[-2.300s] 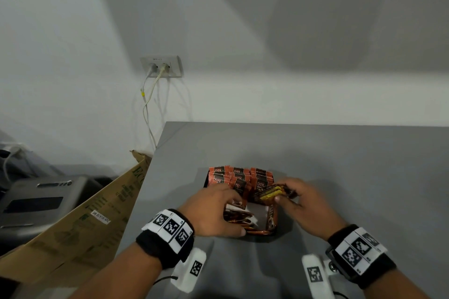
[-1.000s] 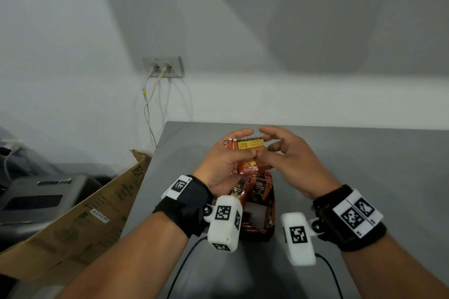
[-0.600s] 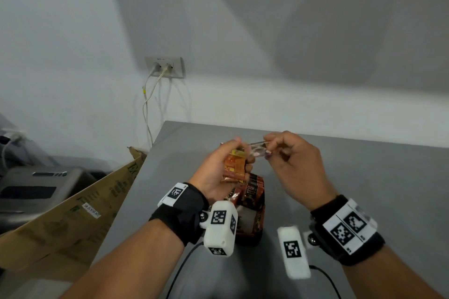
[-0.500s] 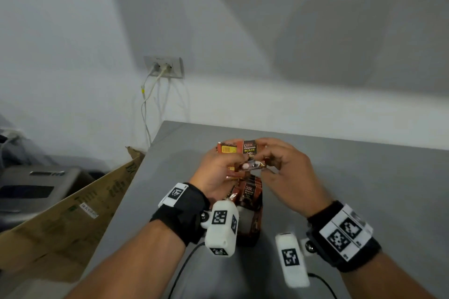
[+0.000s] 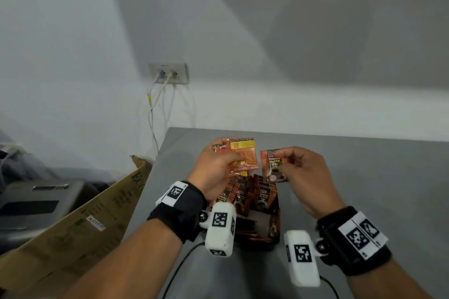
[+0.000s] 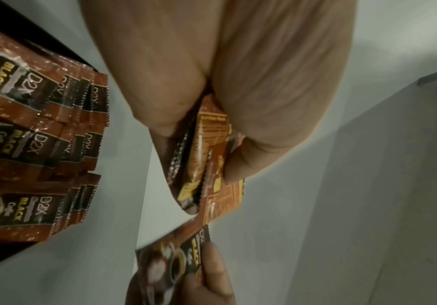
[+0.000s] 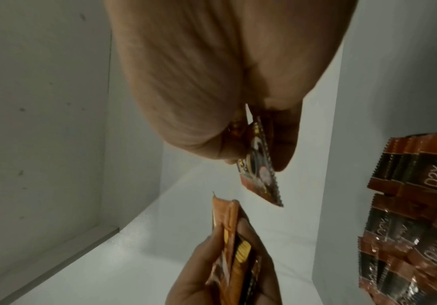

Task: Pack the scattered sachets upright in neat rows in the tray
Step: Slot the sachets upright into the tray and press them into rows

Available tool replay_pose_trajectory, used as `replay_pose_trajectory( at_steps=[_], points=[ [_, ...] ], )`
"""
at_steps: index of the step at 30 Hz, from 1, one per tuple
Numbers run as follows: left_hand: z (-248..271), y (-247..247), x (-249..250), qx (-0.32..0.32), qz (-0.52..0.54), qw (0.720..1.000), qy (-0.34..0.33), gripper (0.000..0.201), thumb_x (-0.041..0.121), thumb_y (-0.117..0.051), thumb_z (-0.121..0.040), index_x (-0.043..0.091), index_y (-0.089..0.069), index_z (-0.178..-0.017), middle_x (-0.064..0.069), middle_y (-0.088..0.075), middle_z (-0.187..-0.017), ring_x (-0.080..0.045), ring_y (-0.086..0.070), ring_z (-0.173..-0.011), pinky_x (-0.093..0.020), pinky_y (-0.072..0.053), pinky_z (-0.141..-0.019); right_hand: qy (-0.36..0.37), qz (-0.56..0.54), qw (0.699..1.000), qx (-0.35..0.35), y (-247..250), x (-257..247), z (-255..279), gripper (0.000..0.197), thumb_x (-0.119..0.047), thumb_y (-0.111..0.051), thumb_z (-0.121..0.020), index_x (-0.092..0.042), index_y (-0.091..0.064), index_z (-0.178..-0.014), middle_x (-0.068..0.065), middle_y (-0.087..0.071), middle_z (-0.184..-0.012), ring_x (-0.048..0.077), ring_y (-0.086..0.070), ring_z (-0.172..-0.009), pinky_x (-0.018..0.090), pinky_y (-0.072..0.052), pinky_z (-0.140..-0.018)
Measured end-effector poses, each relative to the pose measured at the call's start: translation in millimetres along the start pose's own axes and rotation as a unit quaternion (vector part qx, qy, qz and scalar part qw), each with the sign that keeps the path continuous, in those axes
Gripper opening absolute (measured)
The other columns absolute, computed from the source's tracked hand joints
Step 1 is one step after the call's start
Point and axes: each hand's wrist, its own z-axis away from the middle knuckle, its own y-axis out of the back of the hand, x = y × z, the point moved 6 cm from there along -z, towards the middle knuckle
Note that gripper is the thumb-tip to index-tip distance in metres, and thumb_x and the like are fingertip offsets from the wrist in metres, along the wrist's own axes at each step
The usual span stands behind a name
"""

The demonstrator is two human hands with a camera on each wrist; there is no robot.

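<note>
Head view: left hand [image 5: 213, 165] gripping a small stack of sachets [image 5: 243, 156] above the tray [image 5: 277, 233], likely squaring them; right hand [image 5: 303, 172] pinching one sachet [image 5: 272, 165] face-on, probably to orient it; rows of sachets [image 5: 250, 195] upright in tray.

Two hands are raised above one dark tray [image 5: 275, 238]. The left hand [image 5: 213, 167] holds a small bunch of sachets [image 5: 243, 158], at least two, exact number unclear. The right hand [image 5: 303, 177] pinches one single sachet [image 5: 273, 165]. Below them, three rows of upright sachets [image 5: 245, 195] stand in the tray.
</note>
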Motion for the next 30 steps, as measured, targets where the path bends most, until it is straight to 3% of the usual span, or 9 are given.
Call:
replay_pose_trajectory(
  at_steps=[3,5,7,10,12,17,21,25,30],
  points=[
    [1.8,1.0,5.7,0.017,-0.033,0.999,-0.030,0.038,-0.014,-0.064,-0.086,0.002,-0.058,-0.121,-0.019,-0.074,-0.102,-0.035,-0.070,-0.092,-0.042,-0.058,-0.078,0.006,0.016,1.000,0.018,-5.6,-8.4,6.9,0.018,-0.019,-0.063,-0.094,-0.026,-0.079,-0.089,-0.006,-0.078,-0.090,0.021,-0.073,-0.088,0.043,-0.060,-0.081],
    [3.8,-2.1,15.6,0.012,-0.080,0.993,-0.082,0.038,-0.014,-0.066,-0.085,0.009,-0.062,-0.115,-0.013,-0.075,-0.102,-0.032,-0.072,-0.096,-0.041,-0.059,-0.082,-0.023,-0.010,1.000,0.006,-14.1,-13.9,10.9,0.024,-0.035,-0.063,-0.095,-0.021,-0.079,-0.084,0.002,-0.077,-0.086,0.028,-0.073,-0.080,0.050,-0.061,-0.074],
    [6.9,-8.7,30.6,-0.006,-0.172,0.972,-0.160,0.038,-0.014,-0.069,-0.083,0.016,-0.066,-0.106,-0.003,-0.076,-0.098,-0.022,-0.073,-0.094,-0.034,-0.059,-0.082,-0.113,-0.117,0.986,-0.026,-24.9,-13.9,12.5,0.042,-0.044,-0.060,-0.097,-0.009,-0.077,-0.083,0.016,-0.076,-0.085,0.030,-0.071,-0.069,0.043,-0.058,-0.061],
    [12.9,-24.6,36.0,-0.071,-0.299,0.925,-0.223,0.042,-0.013,-0.073,-0.079,0.023,-0.070,-0.102,0.007,-0.072,-0.092,-0.011,-0.071,-0.088,-0.025,-0.055,-0.080,-0.195,-0.241,0.949,-0.063,-34.2,-12.0,11.3,0.048,-0.043,-0.059,-0.096,0.004,-0.072,-0.096,0.017,-0.072,-0.082,0.024,-0.067,-0.065,0.031,-0.051,-0.049],
    [14.9,-31.9,30.9,-0.100,-0.342,0.907,-0.225,0.045,-0.013,-0.073,-0.077,0.024,-0.071,-0.103,0.012,-0.070,-0.090,-0.007,-0.069,-0.085,-0.022,-0.053,-0.079,-0.191,-0.269,0.941,-0.082,-35.7,-12.3,7.9,0.033,-0.025,-0.064,-0.095,0.007,-0.070,-0.096,0.017,-0.069,-0.081,0.023,-0.065,-0.065,0.028,-0.051,-0.048],
    [6.9,-14.4,20.8,-0.058,-0.211,0.963,-0.157,0.053,-0.018,-0.070,-0.074,0.016,-0.067,-0.116,-0.004,-0.065,-0.088,-0.017,-0.062,-0.079,-0.029,-0.053,-0.069,-0.147,-0.236,0.960,-0.038,-26.2,-5.8,2.7,0.015,0.008,-0.067,-0.086,0.002,-0.065,-0.100,0.019,-0.072,-0.091,0.023,-0.071,-0.072,0.031,-0.057,-0.060],
    [2.6,-3.1,0.4,0.008,-0.035,0.998,-0.053,0.043,-0.009,-0.066,-0.081,0.009,-0.063,-0.119,-0.012,-0.065,-0.081,-0.025,-0.060,-0.076,-0.039,-0.051,-0.069,-0.019,-0.066,0.998,0.008,-15.8,-21.6,4.4,0.030,-0.004,-0.071,-0.090,-0.022,-0.063,-0.113,0.004,-0.077,-0.096,0.019,-0.075,-0.081,0.035,-0.062,-0.071],
    [5.7,-13.5,-5.2,0.000,-0.065,0.996,-0.054,0.050,-0.018,-0.069,-0.081,0.007,-0.059,-0.123,-0.015,-0.074,-0.082,-0.023,-0.069,-0.069,-0.038,-0.056,-0.073,-0.009,0.008,1.000,-0.004,-22.7,-18.7,5.2,0.041,-0.024,-0.065,-0.096,-0.032,-0.050,-0.134,-0.004,-0.075,-0.105,0.009,-0.073,-0.092,0.037,-0.059,-0.086],
    [6.4,-10.0,-11.9,0.018,-0.041,0.999,-0.022,0.041,-0.014,-0.060,-0.088,0.006,-0.056,-0.124,-0.019,-0.070,-0.087,-0.025,-0.066,-0.069,-0.036,-0.054,-0.063,-0.015,0.051,0.999,-0.002,-20.4,-8.5,1.2,0.029,-0.016,-0.063,-0.095,-0.032,-0.055,-0.117,-0.004,-0.070,-0.106,0.014,-0.069,-0.095,0.048,-0.056,-0.090]
  ],
)
